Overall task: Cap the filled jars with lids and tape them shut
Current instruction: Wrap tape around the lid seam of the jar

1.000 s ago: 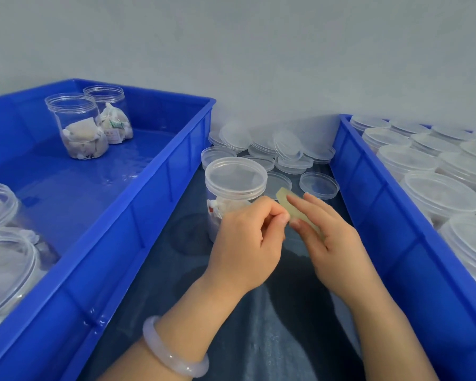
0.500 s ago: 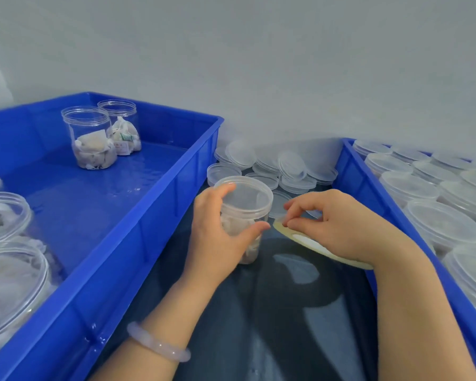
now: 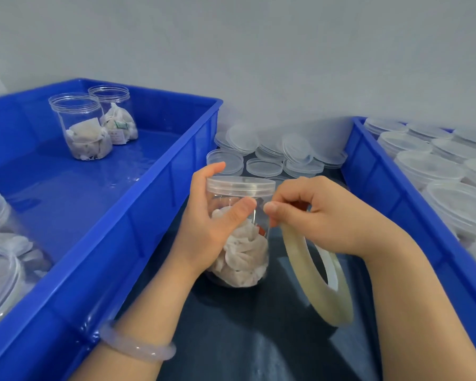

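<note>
Upright on the dark worktop (image 3: 259,339), a lidded jar (image 3: 242,257) we gripped with our left hand (image 3: 209,224), our right hand (image 3: 333,215) pinched the tape roll (image 3: 304,270) just beside it.

I face a plain, pale grey wall (image 3: 259,50) that fills the upper half of my view under soft, even light. Below it runs a dark, glossy tabletop (image 3: 245,347) catching faint reflections, with a blue crate (image 3: 149,215) on my left and a second blue crate (image 3: 382,193) on my right
</note>
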A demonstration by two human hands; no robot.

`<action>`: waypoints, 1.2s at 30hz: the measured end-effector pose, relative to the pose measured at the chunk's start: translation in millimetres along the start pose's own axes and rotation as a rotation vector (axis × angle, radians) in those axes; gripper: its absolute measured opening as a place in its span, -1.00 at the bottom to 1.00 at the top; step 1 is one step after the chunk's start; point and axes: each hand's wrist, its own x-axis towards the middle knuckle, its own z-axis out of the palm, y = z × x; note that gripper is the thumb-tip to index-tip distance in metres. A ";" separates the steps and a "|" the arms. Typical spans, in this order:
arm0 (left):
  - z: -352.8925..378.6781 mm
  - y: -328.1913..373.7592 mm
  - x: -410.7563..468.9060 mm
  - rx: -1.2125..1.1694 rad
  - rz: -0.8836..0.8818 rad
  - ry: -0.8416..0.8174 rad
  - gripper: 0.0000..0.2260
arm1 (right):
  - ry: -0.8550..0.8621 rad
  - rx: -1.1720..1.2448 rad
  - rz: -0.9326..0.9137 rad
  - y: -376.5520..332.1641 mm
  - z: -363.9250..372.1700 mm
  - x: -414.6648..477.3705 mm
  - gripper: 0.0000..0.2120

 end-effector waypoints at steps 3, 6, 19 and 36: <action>0.2 0.1 0.0 0.037 -0.015 -0.008 -0.35 | -0.006 -0.030 -0.017 -1.3 -0.1 0.3 -0.77; -0.2 0.3 -0.4 0.050 -0.023 -0.018 -0.30 | -0.009 -0.004 0.003 -0.1 -1.1 -1.1 -0.77; -7.9 8.6 0.0 0.231 -0.003 -0.058 -0.24 | -0.003 -0.084 0.032 0.8 2.6 2.2 -0.69; -11.5 17.6 1.2 0.245 -0.030 -0.099 -0.42 | 0.207 0.061 0.144 10.0 3.7 3.6 -0.45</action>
